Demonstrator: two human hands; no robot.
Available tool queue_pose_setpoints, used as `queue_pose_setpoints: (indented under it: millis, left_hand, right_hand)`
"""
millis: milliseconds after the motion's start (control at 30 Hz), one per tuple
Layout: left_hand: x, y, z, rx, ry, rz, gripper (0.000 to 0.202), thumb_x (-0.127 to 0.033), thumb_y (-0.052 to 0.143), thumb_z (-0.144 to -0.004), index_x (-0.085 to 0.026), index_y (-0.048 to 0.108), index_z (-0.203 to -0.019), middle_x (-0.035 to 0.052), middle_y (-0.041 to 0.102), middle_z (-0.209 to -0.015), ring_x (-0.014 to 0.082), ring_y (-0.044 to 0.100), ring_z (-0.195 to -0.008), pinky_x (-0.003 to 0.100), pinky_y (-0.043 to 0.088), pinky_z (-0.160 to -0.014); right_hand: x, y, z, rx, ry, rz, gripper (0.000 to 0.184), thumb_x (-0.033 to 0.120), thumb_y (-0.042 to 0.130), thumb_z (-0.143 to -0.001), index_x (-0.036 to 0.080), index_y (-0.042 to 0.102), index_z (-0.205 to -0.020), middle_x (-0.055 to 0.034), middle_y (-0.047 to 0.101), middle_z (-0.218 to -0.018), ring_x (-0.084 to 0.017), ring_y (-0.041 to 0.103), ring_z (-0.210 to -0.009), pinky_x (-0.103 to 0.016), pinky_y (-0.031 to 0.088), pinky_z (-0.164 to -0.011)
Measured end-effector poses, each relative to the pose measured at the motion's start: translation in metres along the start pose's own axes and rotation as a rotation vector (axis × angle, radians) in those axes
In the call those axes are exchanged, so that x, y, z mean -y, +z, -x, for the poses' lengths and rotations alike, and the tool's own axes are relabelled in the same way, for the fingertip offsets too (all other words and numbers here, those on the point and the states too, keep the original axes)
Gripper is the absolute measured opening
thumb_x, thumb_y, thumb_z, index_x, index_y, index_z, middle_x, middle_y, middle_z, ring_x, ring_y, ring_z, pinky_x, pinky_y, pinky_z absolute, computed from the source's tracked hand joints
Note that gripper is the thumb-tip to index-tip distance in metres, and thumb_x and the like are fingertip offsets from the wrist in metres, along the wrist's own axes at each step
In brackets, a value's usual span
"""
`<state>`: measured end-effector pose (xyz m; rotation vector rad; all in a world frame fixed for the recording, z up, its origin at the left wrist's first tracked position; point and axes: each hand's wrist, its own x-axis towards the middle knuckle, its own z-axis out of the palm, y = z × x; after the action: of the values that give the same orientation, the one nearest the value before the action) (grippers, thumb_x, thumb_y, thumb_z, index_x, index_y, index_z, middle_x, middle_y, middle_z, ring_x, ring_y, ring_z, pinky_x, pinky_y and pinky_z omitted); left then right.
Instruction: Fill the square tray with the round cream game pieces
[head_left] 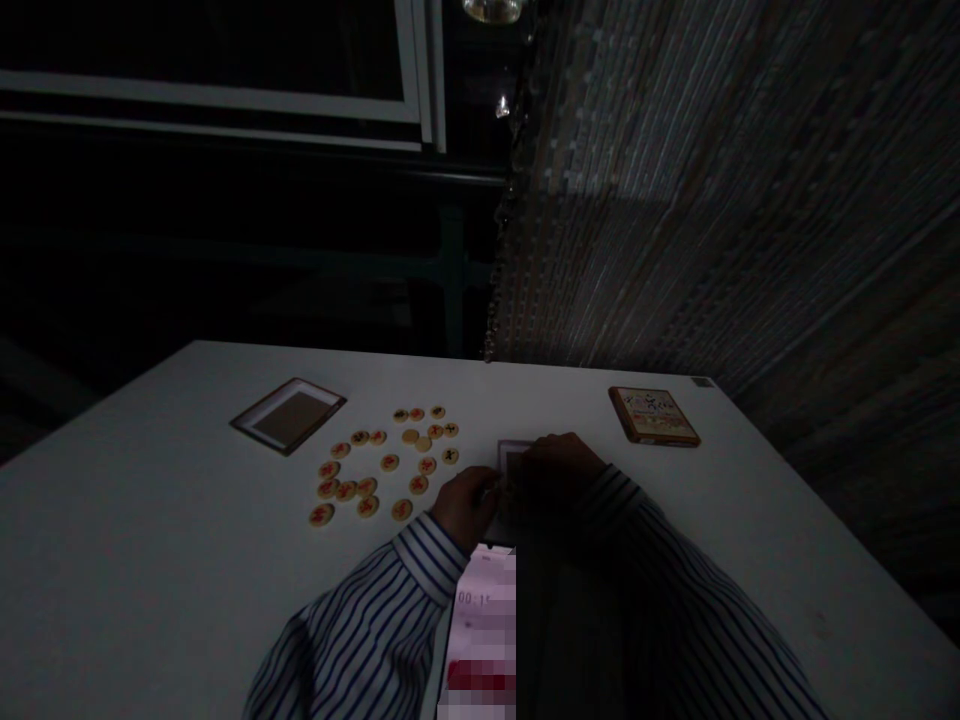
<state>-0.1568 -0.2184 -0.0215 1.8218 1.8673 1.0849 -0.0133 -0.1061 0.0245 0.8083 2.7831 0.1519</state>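
Observation:
Both my hands meet near the middle of a white table (150,560) in dim light. My left hand (466,505) is closed, its fingers pinched at the edge of a small flat dark thing (511,456) with a pale border. My right hand (561,462) lies curled over the same thing and hides most of it. What the thing is I cannot make out. Just left of my hands lie several round wooden game pieces (386,462) with red or black marks, scattered flat on the table. Both sleeves are striped.
A shallow box lid or tray (289,414) with a brown inside lies at the back left. A small brown printed box (653,415) sits at the back right. A woven blind hangs behind the table on the right. A blurred screen (480,630) sits below my hands.

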Motion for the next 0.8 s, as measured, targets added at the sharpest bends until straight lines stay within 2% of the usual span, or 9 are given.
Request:
queue_pose_setpoints:
  millis: [367, 600, 800]
  left_hand:
    - [0.0019, 0.0023, -0.0004, 0.01, 0.0, -0.014, 0.022, -0.016, 0.046, -0.069, -0.016, 0.058, -0.089, 0.0046, 0.061, -0.086, 0.014, 0.056, -0.079, 0.026, 0.045, -0.073]
    - [0.0005, 0.0009, -0.0005, 0.008, 0.002, -0.011, 0.023, -0.017, 0.047, -0.069, -0.016, 0.058, -0.089, 0.0049, 0.062, -0.085, 0.014, 0.056, -0.079, 0.026, 0.045, -0.072]
    - [0.0017, 0.002, -0.0001, -0.011, 0.011, -0.011, 0.023, -0.016, 0.047, -0.068, -0.017, 0.058, -0.088, 0.0046, 0.062, -0.085, 0.0141, 0.057, -0.078, 0.026, 0.046, -0.072]
  right_hand:
    - [-0.0004, -0.0011, 0.0004, 0.004, -0.007, -0.007, 0.03, 0.041, 0.038, -0.075, 0.022, 0.058, -0.086, -0.008, 0.06, -0.085, -0.021, 0.056, -0.078, -0.031, 0.038, -0.061]
    - [0.0009, -0.0023, -0.0003, 0.039, 0.003, 0.002, 0.032, 0.041, 0.038, -0.075, 0.019, 0.06, -0.084, -0.0112, 0.06, -0.086, -0.022, 0.055, -0.079, -0.031, 0.037, -0.063]
    - [0.0015, -0.004, 0.0017, 0.026, -0.03, 0.013, 0.028, 0.039, 0.038, -0.075, 0.022, 0.06, -0.081, -0.0083, 0.062, -0.084, -0.021, 0.057, -0.077, -0.032, 0.037, -0.062]
